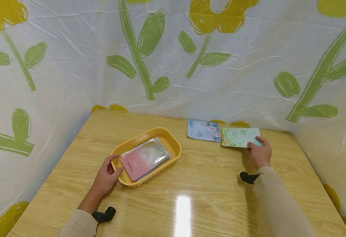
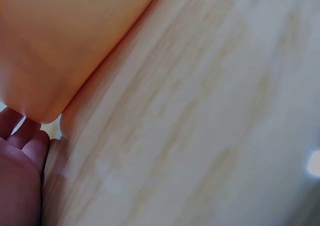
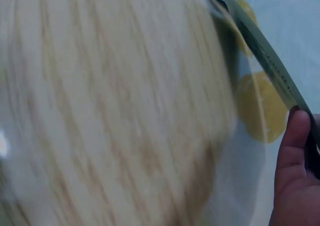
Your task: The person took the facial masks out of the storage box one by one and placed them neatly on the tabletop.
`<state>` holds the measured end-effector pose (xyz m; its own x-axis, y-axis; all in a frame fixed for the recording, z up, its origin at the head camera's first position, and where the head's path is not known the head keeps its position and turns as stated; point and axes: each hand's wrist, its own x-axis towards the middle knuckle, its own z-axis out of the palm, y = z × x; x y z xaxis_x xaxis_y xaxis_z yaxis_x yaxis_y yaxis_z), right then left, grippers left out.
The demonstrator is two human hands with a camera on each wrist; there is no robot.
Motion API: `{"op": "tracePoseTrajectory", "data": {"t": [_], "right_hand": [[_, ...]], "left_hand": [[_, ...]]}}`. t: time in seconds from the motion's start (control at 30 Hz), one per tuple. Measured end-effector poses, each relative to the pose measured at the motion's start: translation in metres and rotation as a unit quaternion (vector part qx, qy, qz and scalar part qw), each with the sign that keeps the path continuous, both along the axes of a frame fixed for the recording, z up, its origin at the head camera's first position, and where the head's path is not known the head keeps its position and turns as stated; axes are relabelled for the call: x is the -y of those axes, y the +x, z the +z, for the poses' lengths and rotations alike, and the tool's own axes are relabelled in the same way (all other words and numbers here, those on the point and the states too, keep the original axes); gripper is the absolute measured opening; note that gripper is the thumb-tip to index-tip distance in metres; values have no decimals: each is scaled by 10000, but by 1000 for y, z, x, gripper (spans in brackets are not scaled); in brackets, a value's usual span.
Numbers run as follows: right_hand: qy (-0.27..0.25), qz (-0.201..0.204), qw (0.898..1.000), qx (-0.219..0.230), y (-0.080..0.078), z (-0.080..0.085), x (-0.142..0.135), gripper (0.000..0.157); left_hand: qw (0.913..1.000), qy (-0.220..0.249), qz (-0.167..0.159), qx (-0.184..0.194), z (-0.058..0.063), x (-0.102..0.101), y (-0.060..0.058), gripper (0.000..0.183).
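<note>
Here, the right grip [image 1: 260, 154] pinches a green packet [image 1: 235, 137]; left grip [image 1: 106, 177] holds yellow tray [image 1: 173, 144].

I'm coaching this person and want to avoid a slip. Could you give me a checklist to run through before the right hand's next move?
1. Right hand pinches the pale green, rectangular, floral-printed flat packet at its right end: ok.
2. Left hand holds the near-left end of the yellow, rounded oblong tray: ok.
3. Tray sits upright on the light, wood-grained table: ok.
4. Pink, rectangular flat packet lies within the tray's walls: ok.
5. Green packet is clear of the blue, rectangular, floral-printed flat packet beside it: cannot tell.
6. Tray's packets counted: cannot tell; they overlap.
</note>
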<state>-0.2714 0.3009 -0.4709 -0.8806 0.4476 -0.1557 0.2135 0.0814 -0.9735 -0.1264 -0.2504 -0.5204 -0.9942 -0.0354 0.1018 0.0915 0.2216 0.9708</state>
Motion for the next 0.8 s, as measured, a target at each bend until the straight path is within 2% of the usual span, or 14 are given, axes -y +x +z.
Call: {"op": "tracePoseTrajectory", "data": {"t": [0.27, 0.4, 0.6, 0.8], "right_hand": [[274, 187, 9992, 202, -7, -11, -10, 62], [468, 639, 9964, 303, -8, -13, -13, 72], [867, 1388, 9856, 414, -7, -9, -14, 83], [944, 1603, 9818, 389, -10, -8, -11, 80]], "left_hand": [[9999, -60, 13, 114, 1, 0, 0, 51], [9999, -81, 28, 128, 2, 0, 1, 51], [9999, -44, 32, 90, 2, 0, 0, 51], [9998, -99, 65, 136, 1, -1, 0, 51]]}}
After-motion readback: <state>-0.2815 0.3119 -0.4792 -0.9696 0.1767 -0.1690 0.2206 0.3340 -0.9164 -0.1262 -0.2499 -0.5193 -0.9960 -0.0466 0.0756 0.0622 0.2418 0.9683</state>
